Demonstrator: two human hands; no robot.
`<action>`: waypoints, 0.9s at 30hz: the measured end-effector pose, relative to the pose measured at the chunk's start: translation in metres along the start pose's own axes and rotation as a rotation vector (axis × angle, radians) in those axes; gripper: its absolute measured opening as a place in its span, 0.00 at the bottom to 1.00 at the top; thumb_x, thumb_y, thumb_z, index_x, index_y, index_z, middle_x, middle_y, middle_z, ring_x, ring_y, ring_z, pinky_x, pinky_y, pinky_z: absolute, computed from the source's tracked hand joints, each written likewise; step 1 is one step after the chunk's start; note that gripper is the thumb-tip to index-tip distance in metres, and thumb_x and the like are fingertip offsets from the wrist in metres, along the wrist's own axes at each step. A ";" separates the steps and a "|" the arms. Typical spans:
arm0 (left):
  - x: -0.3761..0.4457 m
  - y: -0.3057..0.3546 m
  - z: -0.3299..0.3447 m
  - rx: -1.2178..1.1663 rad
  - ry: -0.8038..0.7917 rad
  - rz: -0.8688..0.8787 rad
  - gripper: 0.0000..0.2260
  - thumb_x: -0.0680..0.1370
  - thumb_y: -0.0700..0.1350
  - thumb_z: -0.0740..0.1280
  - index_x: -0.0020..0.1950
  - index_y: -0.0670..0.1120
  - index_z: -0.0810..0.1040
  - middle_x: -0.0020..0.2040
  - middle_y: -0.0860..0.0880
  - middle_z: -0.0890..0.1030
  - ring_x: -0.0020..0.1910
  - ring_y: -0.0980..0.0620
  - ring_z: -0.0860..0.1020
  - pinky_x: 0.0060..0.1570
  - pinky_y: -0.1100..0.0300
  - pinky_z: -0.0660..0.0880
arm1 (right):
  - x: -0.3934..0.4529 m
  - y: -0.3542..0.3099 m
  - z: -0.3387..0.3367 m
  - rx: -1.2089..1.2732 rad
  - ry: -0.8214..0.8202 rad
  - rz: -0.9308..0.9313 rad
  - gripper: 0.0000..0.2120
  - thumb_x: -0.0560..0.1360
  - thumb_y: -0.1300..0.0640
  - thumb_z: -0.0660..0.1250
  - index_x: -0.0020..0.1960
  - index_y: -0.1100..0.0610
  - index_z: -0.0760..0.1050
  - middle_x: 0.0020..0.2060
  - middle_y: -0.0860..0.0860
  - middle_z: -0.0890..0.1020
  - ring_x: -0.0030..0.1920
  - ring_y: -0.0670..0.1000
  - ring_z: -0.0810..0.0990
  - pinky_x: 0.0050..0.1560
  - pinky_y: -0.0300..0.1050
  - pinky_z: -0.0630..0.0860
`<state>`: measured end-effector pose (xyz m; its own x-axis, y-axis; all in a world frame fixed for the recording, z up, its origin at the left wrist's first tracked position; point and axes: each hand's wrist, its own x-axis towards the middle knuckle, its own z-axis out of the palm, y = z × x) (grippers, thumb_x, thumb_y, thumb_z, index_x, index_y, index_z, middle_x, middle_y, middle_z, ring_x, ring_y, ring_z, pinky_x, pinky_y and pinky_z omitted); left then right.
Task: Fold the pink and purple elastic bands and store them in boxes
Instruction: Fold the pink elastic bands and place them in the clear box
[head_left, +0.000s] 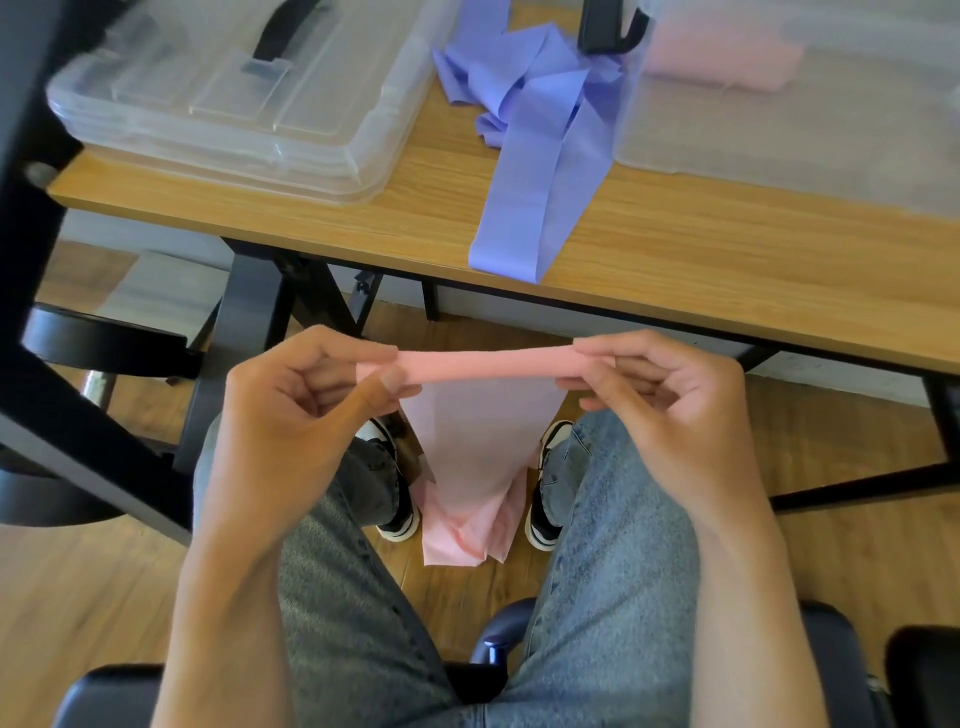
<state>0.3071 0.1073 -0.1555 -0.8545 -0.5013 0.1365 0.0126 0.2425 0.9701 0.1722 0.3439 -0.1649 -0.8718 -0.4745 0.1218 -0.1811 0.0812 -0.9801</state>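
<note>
Pink band (485, 359) stretched between pinching left fingers (363, 364) and right fingers (597, 364).

pink band (483, 361): matt, stretchy | boxes (228, 98): clear glossy plastic | table (675, 249): wood-grain, perhaps laminate

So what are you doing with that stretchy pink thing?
A person sitting at a wooden table pinches a pink elastic band between the left hand and the right hand, holding it level while the rest hangs down to the floor. A purple band lies loose on the table between two clear plastic boxes, with something pink already inside the right one.
</note>
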 end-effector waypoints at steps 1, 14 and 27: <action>0.000 0.000 -0.001 0.012 -0.003 -0.008 0.15 0.75 0.39 0.74 0.61 0.45 0.81 0.49 0.51 0.88 0.47 0.51 0.87 0.48 0.55 0.84 | 0.000 0.001 -0.001 -0.009 -0.004 0.015 0.13 0.78 0.64 0.72 0.62 0.56 0.82 0.48 0.49 0.89 0.50 0.50 0.89 0.50 0.51 0.85; 0.000 -0.003 0.001 0.101 -0.007 0.055 0.13 0.75 0.38 0.74 0.60 0.42 0.83 0.45 0.52 0.88 0.43 0.52 0.87 0.45 0.58 0.84 | 0.000 0.003 -0.002 -0.119 0.000 0.007 0.10 0.78 0.66 0.72 0.55 0.54 0.84 0.37 0.50 0.87 0.35 0.50 0.86 0.34 0.37 0.77; 0.000 0.000 0.000 0.068 -0.010 0.019 0.20 0.72 0.38 0.75 0.63 0.48 0.81 0.52 0.57 0.87 0.49 0.57 0.86 0.50 0.65 0.82 | 0.001 0.006 -0.005 -0.084 -0.002 0.018 0.17 0.79 0.65 0.71 0.64 0.51 0.81 0.50 0.45 0.89 0.51 0.48 0.88 0.51 0.49 0.85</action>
<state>0.3072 0.1079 -0.1552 -0.8596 -0.4876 0.1525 -0.0058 0.3078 0.9514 0.1682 0.3480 -0.1699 -0.8744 -0.4741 0.1035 -0.2029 0.1633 -0.9655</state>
